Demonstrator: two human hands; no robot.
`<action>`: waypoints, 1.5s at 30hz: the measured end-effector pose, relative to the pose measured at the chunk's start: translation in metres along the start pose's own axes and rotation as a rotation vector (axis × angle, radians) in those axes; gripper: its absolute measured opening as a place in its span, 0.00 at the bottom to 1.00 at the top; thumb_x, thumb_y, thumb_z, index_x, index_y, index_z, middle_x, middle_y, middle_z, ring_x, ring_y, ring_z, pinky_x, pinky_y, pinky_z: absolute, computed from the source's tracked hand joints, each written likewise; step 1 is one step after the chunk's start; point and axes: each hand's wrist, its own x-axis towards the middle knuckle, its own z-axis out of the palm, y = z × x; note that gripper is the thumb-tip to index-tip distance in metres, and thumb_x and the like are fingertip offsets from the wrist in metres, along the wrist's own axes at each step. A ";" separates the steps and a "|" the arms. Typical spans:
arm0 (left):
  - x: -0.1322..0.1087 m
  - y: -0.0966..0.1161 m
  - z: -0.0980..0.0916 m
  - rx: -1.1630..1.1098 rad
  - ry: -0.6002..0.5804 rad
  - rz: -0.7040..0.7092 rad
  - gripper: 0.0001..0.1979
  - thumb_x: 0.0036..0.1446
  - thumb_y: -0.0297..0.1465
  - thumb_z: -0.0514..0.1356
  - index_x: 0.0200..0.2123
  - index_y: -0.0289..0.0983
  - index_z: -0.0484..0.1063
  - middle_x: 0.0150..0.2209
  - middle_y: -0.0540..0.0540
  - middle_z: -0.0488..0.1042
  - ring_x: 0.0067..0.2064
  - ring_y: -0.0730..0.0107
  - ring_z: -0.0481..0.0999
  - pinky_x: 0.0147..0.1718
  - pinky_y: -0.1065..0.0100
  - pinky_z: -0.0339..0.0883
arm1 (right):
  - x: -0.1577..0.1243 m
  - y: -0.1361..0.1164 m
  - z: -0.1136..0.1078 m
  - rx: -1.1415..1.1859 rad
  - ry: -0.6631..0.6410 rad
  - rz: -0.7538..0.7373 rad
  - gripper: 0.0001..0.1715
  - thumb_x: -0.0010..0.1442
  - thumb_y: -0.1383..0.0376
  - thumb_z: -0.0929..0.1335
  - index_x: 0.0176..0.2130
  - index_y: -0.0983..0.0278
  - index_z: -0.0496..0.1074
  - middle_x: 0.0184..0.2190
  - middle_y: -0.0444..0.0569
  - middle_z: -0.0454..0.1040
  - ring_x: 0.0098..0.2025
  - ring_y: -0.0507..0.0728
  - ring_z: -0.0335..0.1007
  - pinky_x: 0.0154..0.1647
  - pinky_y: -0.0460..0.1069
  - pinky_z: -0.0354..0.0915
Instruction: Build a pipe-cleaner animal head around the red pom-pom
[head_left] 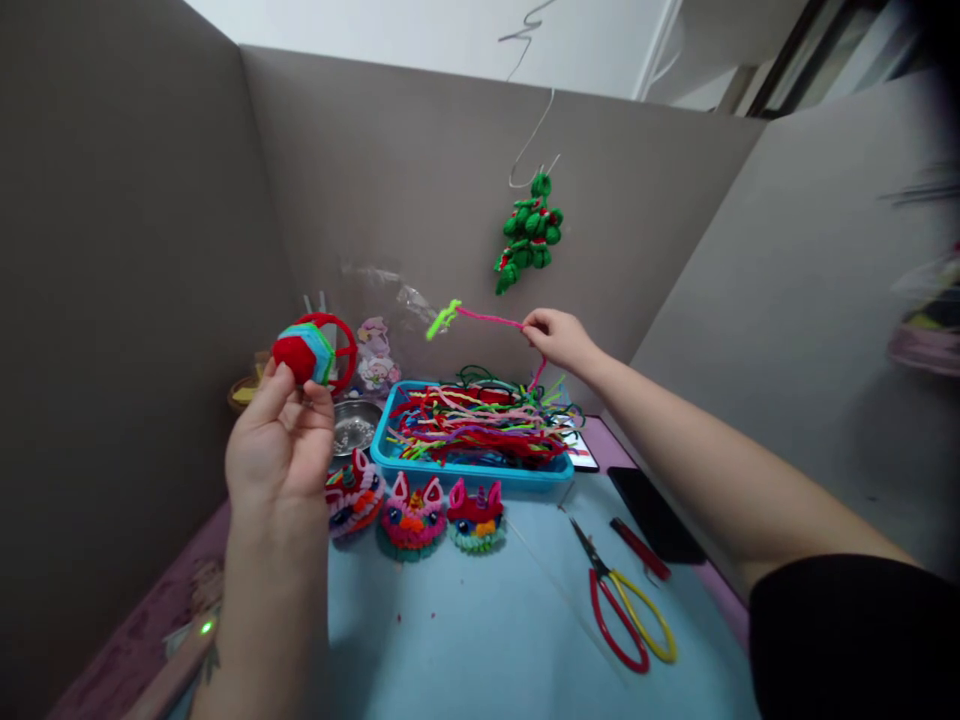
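Raised at the left, my left hand (281, 425) pinches a fuzzy craft piece (304, 352) with red, light blue and green bands. A red loop sticks out from its right side. My right hand (556, 338) is above the tray, thumb and fingers closed on a pink pipe cleaner (491, 318). One end of it reaches left to a crumpled lime-green length (443, 319); the other hangs below my hand. Under it, a blue tray (472, 473) holds many tangled coloured pipe cleaners (480, 425). Several fuzzy animal heads with ears and horns (412, 515) sit before the tray.
Scissors with red and yellow handles (622, 610) lie at the right, near a dark red tool (640, 548) and a black flat object (656, 515). A metal bowl (355, 425) stands left of the tray. A green bundle (531, 235) hangs from a wire. Grey partitions enclose the table.
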 end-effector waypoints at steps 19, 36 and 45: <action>0.003 -0.013 -0.003 0.077 -0.062 -0.002 0.10 0.58 0.18 0.55 0.32 0.38 0.70 0.31 0.53 0.76 0.28 0.81 0.75 0.23 0.82 0.69 | -0.021 -0.015 0.006 0.204 0.025 0.084 0.08 0.53 0.64 0.64 0.29 0.64 0.71 0.22 0.44 0.71 0.25 0.53 0.64 0.28 0.47 0.59; -0.001 -0.074 -0.026 0.870 -0.573 0.025 0.14 0.46 0.35 0.67 0.38 0.37 0.76 0.33 0.47 0.75 0.32 0.71 0.72 0.32 0.70 0.65 | -0.125 -0.087 -0.001 0.071 0.145 -0.037 0.10 0.60 0.67 0.61 0.31 0.60 0.70 0.30 0.48 0.75 0.34 0.57 0.71 0.37 0.49 0.63; -0.010 -0.088 -0.026 1.238 -0.718 0.297 0.09 0.52 0.35 0.63 0.36 0.40 0.80 0.37 0.45 0.77 0.42 0.62 0.73 0.44 0.62 0.65 | -0.164 -0.065 -0.009 0.134 0.167 0.109 0.09 0.59 0.67 0.62 0.30 0.60 0.70 0.31 0.48 0.76 0.34 0.58 0.72 0.35 0.50 0.63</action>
